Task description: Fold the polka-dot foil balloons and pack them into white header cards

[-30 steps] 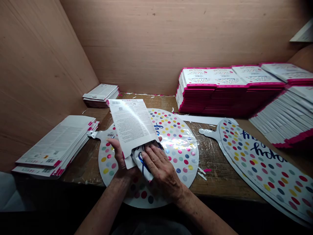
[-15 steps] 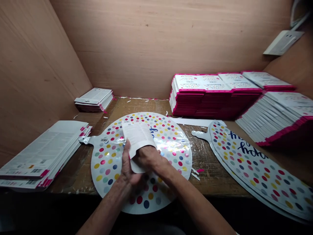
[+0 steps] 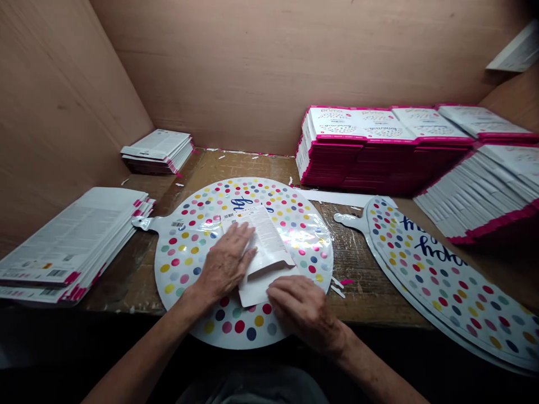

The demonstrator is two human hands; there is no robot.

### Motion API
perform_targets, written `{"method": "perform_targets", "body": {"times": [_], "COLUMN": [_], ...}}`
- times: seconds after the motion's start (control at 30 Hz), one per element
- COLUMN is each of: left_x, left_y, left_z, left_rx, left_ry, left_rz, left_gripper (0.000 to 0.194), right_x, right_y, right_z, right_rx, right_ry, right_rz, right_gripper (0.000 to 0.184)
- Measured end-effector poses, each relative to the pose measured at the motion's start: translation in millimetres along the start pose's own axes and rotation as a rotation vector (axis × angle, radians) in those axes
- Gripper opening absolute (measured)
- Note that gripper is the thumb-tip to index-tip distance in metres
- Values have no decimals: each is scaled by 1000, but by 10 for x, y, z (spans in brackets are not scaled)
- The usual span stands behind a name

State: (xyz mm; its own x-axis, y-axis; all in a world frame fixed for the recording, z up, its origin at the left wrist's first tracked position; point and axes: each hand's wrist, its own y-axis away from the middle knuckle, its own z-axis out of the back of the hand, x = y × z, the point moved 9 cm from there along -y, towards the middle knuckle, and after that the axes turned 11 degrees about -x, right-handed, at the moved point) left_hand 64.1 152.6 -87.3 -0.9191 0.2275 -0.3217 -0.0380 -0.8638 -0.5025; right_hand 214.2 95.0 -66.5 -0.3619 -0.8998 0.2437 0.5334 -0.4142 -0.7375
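A white printed paper envelope (image 3: 267,238) lies on a round foil balloon (image 3: 185,269) covered in coloured dots, its open flap pointing toward me. My left hand (image 3: 227,258) rests flat across the envelope's left side, fingers stretched out. At the flap's right edge, my right hand (image 3: 301,306) has its fingers bent and pressed together on the paper; the thumb is hidden. Blue lettering on the balloon is partly covered by the envelope. The balloon's neck (image 3: 145,223) points left.
Flat envelopes are piled at the left (image 3: 76,235), with a smaller stack (image 3: 158,148) behind. Pink-edged packets (image 3: 357,151) fill the back right, beside a leaning row of packets (image 3: 484,191). More dotted balloons (image 3: 438,275) overhang the table's front right edge. Paper scraps lie about.
My right hand has come out of the envelope's mouth to the flap's right edge. The envelope, held up before, now lies down on the balloon, with my left hand flat on it.
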Motion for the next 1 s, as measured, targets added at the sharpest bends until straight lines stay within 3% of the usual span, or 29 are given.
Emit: {"method": "perform_targets", "body": {"times": [0.07, 0.17, 0.27, 0.53, 0.7, 0.77, 0.87, 1.0], "left_x": [-119, -117, -119, -77, -131, -187, -271, -344], "left_y": [44, 86, 94, 101, 80, 87, 101, 75], "left_z": [-295, -480, -473, -481, -448, -458, -497, -520], "left_rx": [134, 217, 245, 278, 294, 314, 332, 314], "left_ry": [48, 67, 99, 133, 153, 176, 185, 181], "left_rz": [-108, -109, -102, -72, -93, -111, -151, -204], "left_gripper": [45, 46, 46, 49, 48, 48, 49, 48], "right_x": [-170, -331, -385, -316, -378, -377, -323, -269], "right_y": [-17, 9, 17, -40, -113, -81, 126, 495], "right_z": [56, -66, -202, -435, -640, -582, -264, 235], "right_rx": [24, 181, 269, 340, 473, 558, 665, 628], "right_ry": [94, 152, 171, 190, 283, 289, 177, 42], "right_rz": [-32, -20, -5, 165, 150, 136, 78, -36], "right_gripper": [18, 20, 21, 22, 26, 25, 26, 38]}}
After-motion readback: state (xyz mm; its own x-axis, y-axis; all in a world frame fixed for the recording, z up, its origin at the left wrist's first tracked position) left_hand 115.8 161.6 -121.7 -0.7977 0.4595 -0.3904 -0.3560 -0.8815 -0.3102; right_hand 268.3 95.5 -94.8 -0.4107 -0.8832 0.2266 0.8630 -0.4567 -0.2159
